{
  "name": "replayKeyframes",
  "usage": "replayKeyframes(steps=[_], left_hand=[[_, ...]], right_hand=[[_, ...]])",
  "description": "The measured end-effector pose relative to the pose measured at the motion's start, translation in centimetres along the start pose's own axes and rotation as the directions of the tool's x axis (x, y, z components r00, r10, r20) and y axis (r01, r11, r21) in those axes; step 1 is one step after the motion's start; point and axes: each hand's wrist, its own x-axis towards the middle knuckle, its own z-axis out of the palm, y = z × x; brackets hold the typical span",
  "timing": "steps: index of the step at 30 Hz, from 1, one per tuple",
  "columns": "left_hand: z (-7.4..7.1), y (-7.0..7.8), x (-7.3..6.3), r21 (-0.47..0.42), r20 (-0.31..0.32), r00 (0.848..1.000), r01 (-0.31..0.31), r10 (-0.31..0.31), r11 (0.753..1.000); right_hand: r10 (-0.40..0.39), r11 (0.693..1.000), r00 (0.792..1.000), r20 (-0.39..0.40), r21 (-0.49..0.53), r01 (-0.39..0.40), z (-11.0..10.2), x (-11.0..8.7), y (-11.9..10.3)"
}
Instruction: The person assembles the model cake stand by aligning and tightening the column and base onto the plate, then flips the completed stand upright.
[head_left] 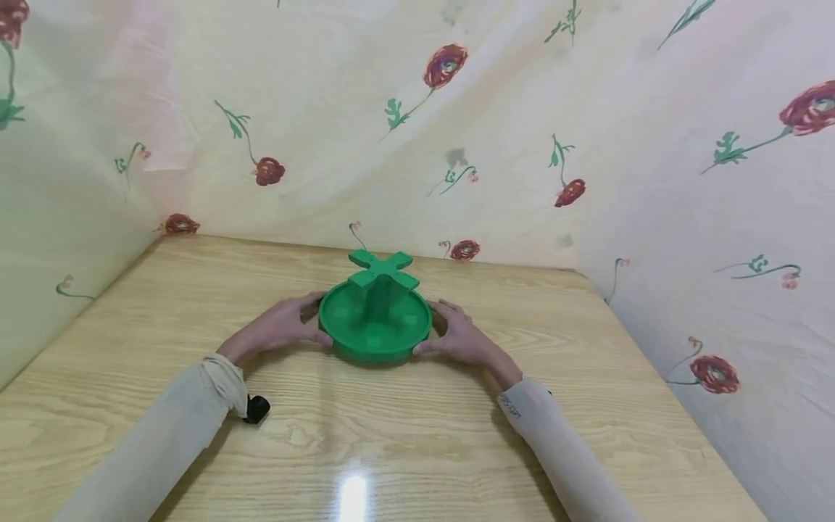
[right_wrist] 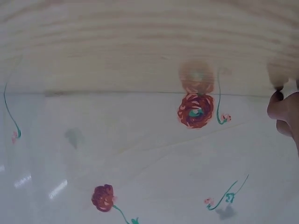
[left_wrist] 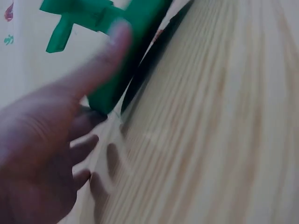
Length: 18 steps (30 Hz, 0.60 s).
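Note:
A round green tray (head_left: 352, 330) with a raised rim is at the middle of the table. From its centre rises a post topped by a flat green cross-shaped piece (head_left: 383, 268). My left hand (head_left: 280, 328) grips the tray's left side, thumb at the near rim. On the opposite side my right hand (head_left: 464, 339) holds the rim. In the left wrist view the tray (left_wrist: 140, 42) is between thumb and fingers, its edge apart from the dark shadow on the tabletop. Only a few right-hand fingertips (right_wrist: 282, 112) show in the right wrist view, without the tray.
A light wood-grain table (head_left: 404, 428) lies under both forearms. Behind it and along its sides hangs a pale sheet (head_left: 326, 109) printed with red flowers. A small black object (head_left: 257, 409) shows by the left sleeve cuff.

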Motion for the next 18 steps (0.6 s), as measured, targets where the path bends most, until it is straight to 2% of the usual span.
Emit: replayKeyframes(steps=[3, 5, 9, 13, 18], left_hand=[[-0.3, 0.4, -0.1, -0.104, 0.002, 1.000, 0.015, -0.015, 0.994], [-0.6, 0.7, -0.3, -0.187, 0.007, 1.000, 0.025, -0.024, 0.982], [-1.1, 1.7, -0.4, -0.311, -0.005, 0.997, 0.071, -0.076, 0.948], [-1.6, 3.3, -0.6, -0.328, 0.012, 0.988, 0.151, -0.155, 0.933], [-3.2, 5.5, -0.3, -0.351, 0.112, 0.982, 0.180, -0.150, 0.919]], right_hand=[[0.000, 0.988, 1.000, -0.001, 0.152, 0.000, -0.7, -0.4, -0.6], [0.006, 0.973, 1.000, 0.006, 0.229, -0.007, -1.3, -0.5, -1.3], [0.075, 0.955, 0.997, -0.012, 0.288, -0.069, -2.2, -0.9, -2.9], [0.145, 0.925, 0.988, -0.058, 0.363, -0.114, -2.9, -1.3, -4.3], [0.221, 0.884, 0.969, -0.106, 0.442, -0.153, -3.7, -1.5, -5.2]])
